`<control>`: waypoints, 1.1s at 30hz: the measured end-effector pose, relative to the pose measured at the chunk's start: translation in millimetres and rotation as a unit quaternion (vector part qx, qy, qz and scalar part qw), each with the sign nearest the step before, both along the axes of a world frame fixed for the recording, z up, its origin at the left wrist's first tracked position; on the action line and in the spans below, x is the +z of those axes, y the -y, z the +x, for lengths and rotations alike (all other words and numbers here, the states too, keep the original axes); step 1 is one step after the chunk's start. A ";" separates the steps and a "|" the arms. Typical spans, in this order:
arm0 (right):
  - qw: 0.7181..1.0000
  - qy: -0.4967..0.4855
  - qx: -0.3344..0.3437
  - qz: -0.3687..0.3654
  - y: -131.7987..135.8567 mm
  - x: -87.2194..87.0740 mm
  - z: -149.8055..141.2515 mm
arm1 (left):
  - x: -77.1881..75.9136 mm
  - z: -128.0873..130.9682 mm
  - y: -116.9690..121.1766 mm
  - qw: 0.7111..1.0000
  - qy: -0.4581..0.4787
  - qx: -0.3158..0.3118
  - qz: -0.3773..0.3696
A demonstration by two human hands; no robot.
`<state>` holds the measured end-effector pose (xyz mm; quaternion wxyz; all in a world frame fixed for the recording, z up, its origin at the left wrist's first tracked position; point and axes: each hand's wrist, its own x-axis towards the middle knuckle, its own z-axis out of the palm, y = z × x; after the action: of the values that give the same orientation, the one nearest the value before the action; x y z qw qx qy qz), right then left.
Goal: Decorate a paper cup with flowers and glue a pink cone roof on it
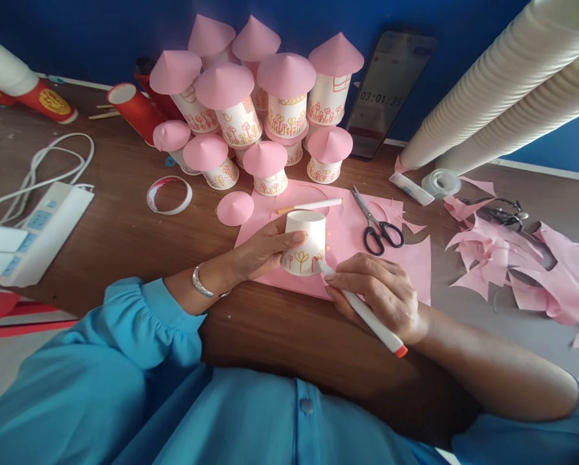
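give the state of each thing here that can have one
left hand: closed around the cup
right hand: gripping the marker
cup: partly decorated, top bare
marker: tip at the cup
scissors: lying on the sheet, unheld
pink sheet: flat, partly cut
phone: propped up, screen showing 03:01:35
loose cone: set down, point up
cone-topped cups: standing clustered

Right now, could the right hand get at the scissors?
Probably yes: the scissors lie uncovered just beyond the right hand, though it holds a marker, which may need putting down first.
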<state>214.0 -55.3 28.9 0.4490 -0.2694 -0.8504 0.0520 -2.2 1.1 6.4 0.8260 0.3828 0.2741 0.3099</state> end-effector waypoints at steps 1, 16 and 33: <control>1.000 0.001 0.001 -0.001 0.0 0.6 -0.2 | -0.2 0.0 0.0 1.000 0.001 0.000 0.000; 1.000 0.009 0.024 -0.011 2.3 2.2 1.1 | -0.4 0.1 -0.2 1.000 0.016 -0.001 0.001; 1.000 0.009 0.009 -0.010 1.5 3.1 0.1 | 0.3 0.7 0.4 1.000 0.009 -0.008 0.009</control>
<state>214.1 -56.7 31.9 0.4381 -0.2662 -0.8564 0.0618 -1.5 0.7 6.7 0.8273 0.3897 0.2608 0.3093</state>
